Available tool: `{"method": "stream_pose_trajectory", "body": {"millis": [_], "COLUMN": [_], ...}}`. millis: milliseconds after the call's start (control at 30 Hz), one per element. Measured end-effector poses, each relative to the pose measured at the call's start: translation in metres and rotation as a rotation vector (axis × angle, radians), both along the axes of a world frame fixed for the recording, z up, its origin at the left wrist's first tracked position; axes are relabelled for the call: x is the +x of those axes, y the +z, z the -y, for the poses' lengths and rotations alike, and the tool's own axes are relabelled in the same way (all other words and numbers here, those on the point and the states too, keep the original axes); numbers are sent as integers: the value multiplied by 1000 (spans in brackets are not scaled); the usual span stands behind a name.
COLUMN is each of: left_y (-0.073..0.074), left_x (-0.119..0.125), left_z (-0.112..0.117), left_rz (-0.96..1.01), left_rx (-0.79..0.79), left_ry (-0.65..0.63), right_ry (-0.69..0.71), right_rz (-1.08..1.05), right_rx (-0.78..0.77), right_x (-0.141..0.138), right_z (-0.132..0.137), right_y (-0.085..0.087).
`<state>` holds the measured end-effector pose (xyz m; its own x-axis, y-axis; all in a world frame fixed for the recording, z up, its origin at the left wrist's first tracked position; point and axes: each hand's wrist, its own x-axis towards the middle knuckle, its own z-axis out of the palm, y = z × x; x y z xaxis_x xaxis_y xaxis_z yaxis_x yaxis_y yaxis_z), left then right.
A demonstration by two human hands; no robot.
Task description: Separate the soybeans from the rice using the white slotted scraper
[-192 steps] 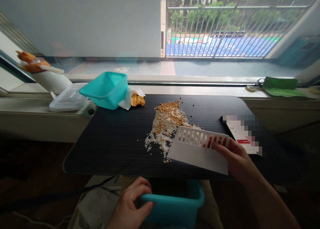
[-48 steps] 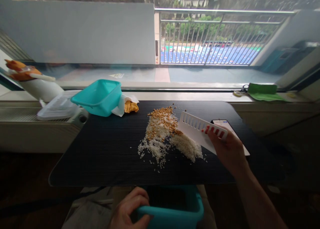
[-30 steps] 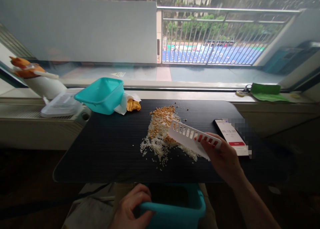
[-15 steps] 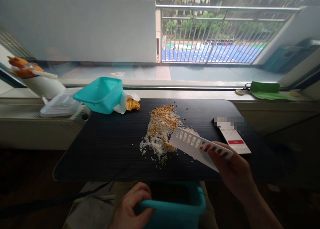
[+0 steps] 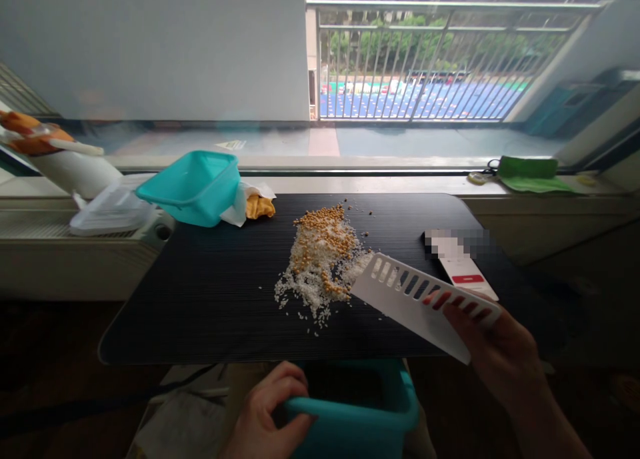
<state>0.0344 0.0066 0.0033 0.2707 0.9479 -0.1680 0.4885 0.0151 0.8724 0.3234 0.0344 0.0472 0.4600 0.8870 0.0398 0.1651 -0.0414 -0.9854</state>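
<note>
My right hand grips the right end of a white plastic strip with a row of slots, held tilted over the table. Its left end is beside a pile of white rice mixed with yellow-brown beans. The pile spreads across the middle of the black table, with loose grains around it. Below the table's front edge, my left hand is closed on the rim of a teal plastic bin. The bin's inside is too dark to make out.
A second teal bin stands at the back left, beside a clear lid and a crumpled yellow cloth. A phone lies on the right. Green cloth and tape rest on the sill.
My right hand has moved the slotted strip to the right, away from the middle of the pile. My left hand stays on the bin's rim. The view has shifted slightly.
</note>
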Motion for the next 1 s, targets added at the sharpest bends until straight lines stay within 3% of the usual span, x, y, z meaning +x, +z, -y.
{"method": "stream_pose_trajectory", "body": {"millis": [133, 467, 800, 1000], "left_y": [1, 1, 2, 2], "left_x": [0, 0, 0, 0], "left_z": [0, 1, 1, 0], "left_rz": [-5, -15, -12, -9], "left_rx": [-13, -56, -68, -54], "left_ry": [0, 1, -15, -28], "right_ry": [-19, 143, 27, 56], "right_rz": [-15, -60, -110, -140], "right_rx": [-29, -37, -15, -66], "right_x": [-1, -3, 2, 10], "right_z": [-8, -9, -3, 2], "right_y": [-1, -18, -1, -2]}}
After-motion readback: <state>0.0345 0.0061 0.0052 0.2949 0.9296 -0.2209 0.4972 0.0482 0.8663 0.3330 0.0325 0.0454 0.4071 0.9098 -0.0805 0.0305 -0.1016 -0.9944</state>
